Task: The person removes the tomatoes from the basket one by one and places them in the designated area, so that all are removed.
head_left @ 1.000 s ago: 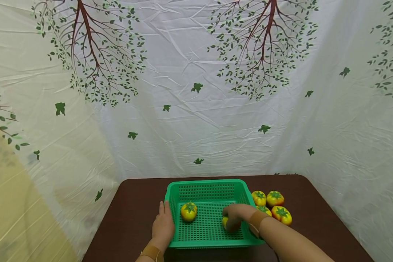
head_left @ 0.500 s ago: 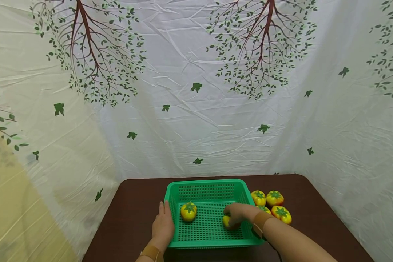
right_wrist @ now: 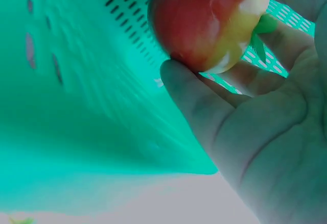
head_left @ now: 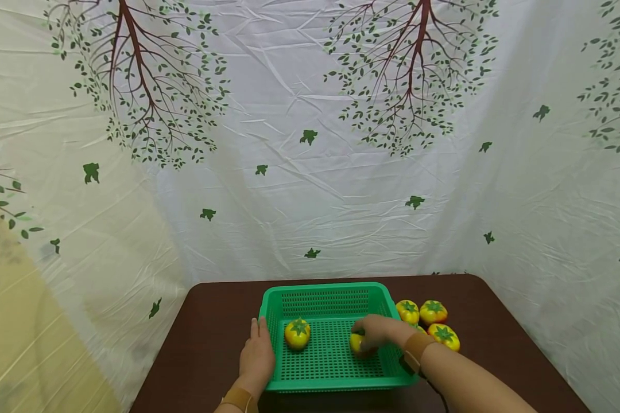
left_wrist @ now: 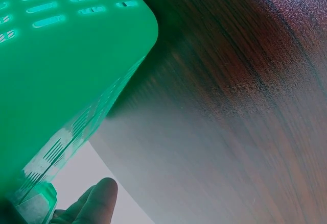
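Note:
A green plastic basket (head_left: 310, 385) with slotted sides stands on the dark wooden table. My left hand (head_left: 256, 358) rests along its left wall with straight fingers; in the left wrist view its fingertips (left_wrist: 104, 196) show beside the basket's side. Inside the basket, at the right, my right hand (head_left: 379, 331) grips a tomato-like fruit (head_left: 357, 343). In the right wrist view this fruit (right_wrist: 199, 20) is red shading to yellow, with green leaves at the top, held between thumb and fingers. Another yellow fruit (head_left: 297, 334) with a green star-shaped top sits in the basket's left part.
Right of the basket several similar fruits, such as this red-yellow fruit (head_left: 444, 338), lie close together on the table (head_left: 186, 355); the right forearm partly covers one. A white curtain (head_left: 310, 218) with printed trees and leaves hangs behind the table.
My right hand has risen slightly and tilted, with the fruit still in its grip, showing more of the fruit. The left hand and the basket have not moved.

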Motion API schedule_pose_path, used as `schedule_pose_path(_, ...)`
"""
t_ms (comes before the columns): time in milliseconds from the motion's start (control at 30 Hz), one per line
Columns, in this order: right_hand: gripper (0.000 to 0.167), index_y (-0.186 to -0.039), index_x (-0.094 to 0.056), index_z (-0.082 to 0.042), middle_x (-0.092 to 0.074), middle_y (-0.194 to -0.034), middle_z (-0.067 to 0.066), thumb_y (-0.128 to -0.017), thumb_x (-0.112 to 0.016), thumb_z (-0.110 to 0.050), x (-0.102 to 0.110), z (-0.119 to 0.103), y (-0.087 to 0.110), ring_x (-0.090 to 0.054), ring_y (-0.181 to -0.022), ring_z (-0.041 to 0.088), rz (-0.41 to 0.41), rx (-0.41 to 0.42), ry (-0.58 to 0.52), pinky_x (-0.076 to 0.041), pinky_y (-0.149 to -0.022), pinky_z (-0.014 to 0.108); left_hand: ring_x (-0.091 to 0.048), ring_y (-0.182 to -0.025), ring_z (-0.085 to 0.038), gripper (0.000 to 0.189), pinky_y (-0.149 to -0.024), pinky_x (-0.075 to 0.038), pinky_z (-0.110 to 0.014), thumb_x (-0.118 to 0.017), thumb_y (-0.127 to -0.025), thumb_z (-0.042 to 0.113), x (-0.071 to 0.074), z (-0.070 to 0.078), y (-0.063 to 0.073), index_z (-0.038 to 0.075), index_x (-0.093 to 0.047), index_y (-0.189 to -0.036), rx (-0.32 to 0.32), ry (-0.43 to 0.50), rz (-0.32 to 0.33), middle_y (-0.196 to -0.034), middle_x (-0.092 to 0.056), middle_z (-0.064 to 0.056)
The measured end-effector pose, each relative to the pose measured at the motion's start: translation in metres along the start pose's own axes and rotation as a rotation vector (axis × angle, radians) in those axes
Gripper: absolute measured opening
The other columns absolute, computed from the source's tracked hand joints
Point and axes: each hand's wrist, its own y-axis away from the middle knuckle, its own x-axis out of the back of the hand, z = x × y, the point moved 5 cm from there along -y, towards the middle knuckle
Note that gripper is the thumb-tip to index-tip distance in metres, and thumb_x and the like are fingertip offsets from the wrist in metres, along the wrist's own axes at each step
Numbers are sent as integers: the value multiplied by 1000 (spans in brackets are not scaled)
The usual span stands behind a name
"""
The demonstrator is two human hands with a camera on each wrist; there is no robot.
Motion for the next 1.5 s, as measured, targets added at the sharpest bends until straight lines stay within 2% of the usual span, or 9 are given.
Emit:
schedule_pose_path(167, 45, -129, -66, -2, -66, -130, 15, -86, -74, -10, 14, -1, 8, -60, -110, 27, 110, 111, -21, -51, -90, 47, -62, -109, -43, 56, -89, -54, -56, -47, -102, -1, -1, 0, 0, 3, -33, -155, -3, 2, 1, -161, -30, -24)
schedule_pose_path(300, 46, -131, -64, 0, -64, -132, 18, -87, -73, -10, 28, 1, 20, -60, -107, 28, 158, 183, -65, -51, -85, 44, -62, -111, -43, 56, -90, -54, -56, -47, -102, -1, -2, -1, -1, 3, -33, -156, -1, 5, -5, -162, -29, -24)
schedule_pose_path(533, 47, -132, -64, -4, -64, -134, 17, -87, -74, -15, 47, 15, 39, -61, -115, 32, 246, 147, -82, -53, -92, 52, -62, -109, -43, 56, -89, -54, -56, -47, -102, -1, -3, -1, -1, 3, -33, -156, 1, -1, -4, -162, -29, -24)
schedule_pose_path(567, 47, -132, -65, -4, -64, -133, 17, -87, -74, -15, 50, 17, 42, -61, -112, 31, 256, 141, -88, -53, -90, 50, -62, -110, -43, 56, -89, -54, -56, -47, -102, -1, -3, -1, -1, 3, -32, -156, 1, -1, -6, -162, -29, -24)
schedule_pose_path(700, 48, -132, -64, -3, -63, -134, 18, -88, -74, -17, 58, 25, 52, -60, -116, 35, 308, 119, -94, -53, -93, 52, -62, -111, -43, 56, -89, -54, -56, -47, -102, -1, -3, -1, -1, 3, -33, -156, 2, 2, -8, -162, -29, -24)
schedule_pose_path(867, 52, -135, -60, -1, -59, -137, 22, -89, -74, -21, 68, 31, 71, -54, -126, 43, 365, 103, -122, -49, -101, 59, -62, -110, -42, 56, -89, -55, -55, -47, -102, 0, -2, 0, -1, 3, -33, -156, -1, 0, -5, -162, -29, -24)
schedule_pose_path(967, 53, -136, -59, -1, -58, -138, 21, -90, -74, -24, 73, 36, 81, -54, -127, 43, 386, 94, -141, -47, -102, 61, -62, -110, -42, 56, -89, -55, -55, -46, -102, 0, -2, 0, -1, 3, -32, -156, 1, 4, -10, -162, -29, -24)
schedule_pose_path(1267, 54, -134, -61, 0, -60, -135, 24, -88, -75, -26, 75, 61, 107, -54, -125, 47, 472, 85, -91, -48, -99, 62, -62, -109, -42, 56, -88, -55, -55, -45, -102, -1, -2, -1, -2, 3, -32, -156, -8, 4, 0, -162, -29, -25)
schedule_pose_path(1500, 56, -132, -61, 3, -61, -132, 27, -87, -77, -25, 66, 83, 120, -55, -122, 48, 490, 60, -79, -49, -97, 63, -62, -110, -42, 56, -89, -55, -55, -45, -102, -1, -3, 0, -1, 3, -32, -156, 2, 1, -10, -162, -28, -24)
